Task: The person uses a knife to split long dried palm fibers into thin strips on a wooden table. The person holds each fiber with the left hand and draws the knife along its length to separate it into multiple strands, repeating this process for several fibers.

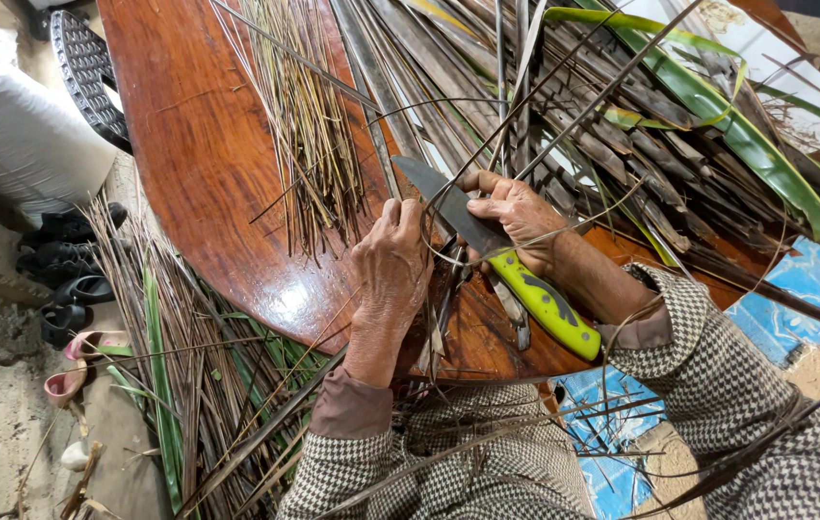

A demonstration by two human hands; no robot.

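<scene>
The knife (487, 246) blade's middle is tucked under the right hand (518, 214), so can't tell the grip there. Top edge chops off the leaf pile (622, 116), and the sack (15, 125) at upper left runs out of frame.

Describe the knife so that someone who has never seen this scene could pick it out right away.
Start at the glossy reddish-brown wooden table heaped with dry palm leaf strips. At its near edge, two hands work close together; the right hand grips the knife. It has a grey blade and the only bright yellow-green handle among the brown and green strips.
</scene>
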